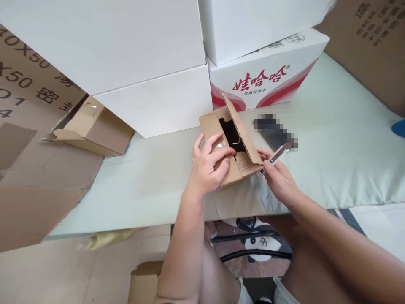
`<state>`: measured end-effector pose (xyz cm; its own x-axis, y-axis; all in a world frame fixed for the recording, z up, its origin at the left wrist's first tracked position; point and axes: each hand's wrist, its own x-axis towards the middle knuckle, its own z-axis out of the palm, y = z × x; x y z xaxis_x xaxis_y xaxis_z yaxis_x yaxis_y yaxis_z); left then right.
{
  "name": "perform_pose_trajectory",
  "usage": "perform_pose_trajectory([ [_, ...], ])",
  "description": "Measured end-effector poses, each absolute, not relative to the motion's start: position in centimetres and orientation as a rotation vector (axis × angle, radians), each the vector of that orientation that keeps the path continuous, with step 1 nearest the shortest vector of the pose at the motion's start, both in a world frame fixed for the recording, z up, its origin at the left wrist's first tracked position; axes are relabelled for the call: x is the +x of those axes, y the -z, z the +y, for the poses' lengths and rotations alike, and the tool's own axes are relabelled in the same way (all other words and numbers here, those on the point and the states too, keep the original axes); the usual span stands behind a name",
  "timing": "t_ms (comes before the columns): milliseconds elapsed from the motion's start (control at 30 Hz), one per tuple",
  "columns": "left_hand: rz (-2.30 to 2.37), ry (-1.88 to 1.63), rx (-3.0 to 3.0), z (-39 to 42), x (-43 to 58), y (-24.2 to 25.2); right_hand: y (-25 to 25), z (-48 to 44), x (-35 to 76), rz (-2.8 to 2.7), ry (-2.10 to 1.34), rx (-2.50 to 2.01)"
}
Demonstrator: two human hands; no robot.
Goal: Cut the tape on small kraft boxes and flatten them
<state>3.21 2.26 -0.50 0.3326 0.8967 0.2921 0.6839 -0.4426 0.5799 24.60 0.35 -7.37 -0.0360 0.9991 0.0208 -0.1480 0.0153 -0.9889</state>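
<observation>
On a pale green cloth (142, 177), we see a small cardboard box (244, 164) sitting in front of a red-and-white carton (264, 84), one flap raised. The left hand (210, 166) lies spread over it, fingers at the opening; the right hand (278, 179), apart from the left, closes around a slim pale object (278, 155) beside its right corner. We judge the box light and fairly stiff, its flaps bendable, its side walls the surest hold.

Bright, diffuse light; clear tape (219, 145) between the fingers of the left hand (207, 164) glints. Blocky pixelation covers a dark object (274, 133) beyond the right hand (280, 175). Wide-angle distortion stretches the edges; shade falls below the hands.
</observation>
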Motion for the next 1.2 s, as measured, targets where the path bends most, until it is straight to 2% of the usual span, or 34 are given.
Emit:
perform_pose_trajectory([
  [300,1.434,-0.866,2.227,2.30,3.05,0.62,6.87,0.40,25.10,-1.202,-1.236,-1.211],
  [1000,1.633,-0.932,2.078,2.27,2.33,1.05,6.87,0.30,25.00,-1.130,-1.292,-1.213],
  [1200,1.654,-0.944,2.096,2.56,2.25,1.03,6.65,0.14,25.36,-1.204,-1.075,-1.381],
])
